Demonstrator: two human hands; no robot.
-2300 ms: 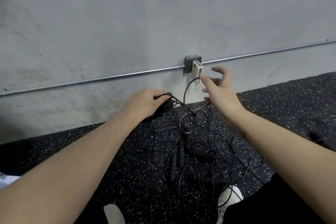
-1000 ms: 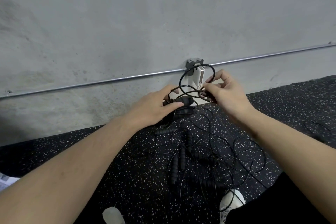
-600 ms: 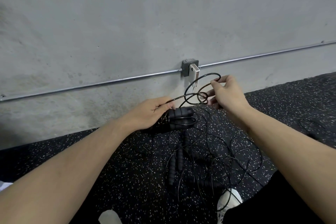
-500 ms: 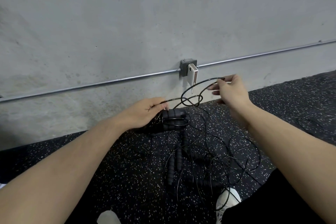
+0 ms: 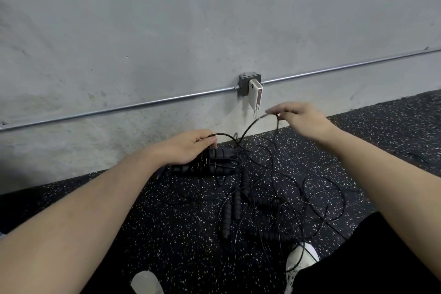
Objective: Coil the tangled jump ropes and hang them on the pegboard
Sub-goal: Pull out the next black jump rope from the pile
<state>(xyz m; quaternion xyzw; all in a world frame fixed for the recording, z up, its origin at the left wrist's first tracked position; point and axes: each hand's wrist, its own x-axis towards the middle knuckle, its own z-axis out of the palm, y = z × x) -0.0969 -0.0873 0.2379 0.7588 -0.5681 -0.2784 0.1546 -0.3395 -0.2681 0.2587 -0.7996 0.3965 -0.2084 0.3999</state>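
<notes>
The left hand (image 5: 183,148) curls over a bundle of black ribbed foam handles (image 5: 214,160) above the black speckled rubber floor (image 5: 167,222); the right hand (image 5: 300,118) pinches a thin black cord (image 5: 250,126) raised taut between them. More tangled black jump ropes (image 5: 267,207) lie below, near a white shoe (image 5: 301,258)

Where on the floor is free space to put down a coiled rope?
Bare floor lies left of the rope tangle, under the left forearm, and near the wall at far right. Between the shoes it is crowded.
</notes>
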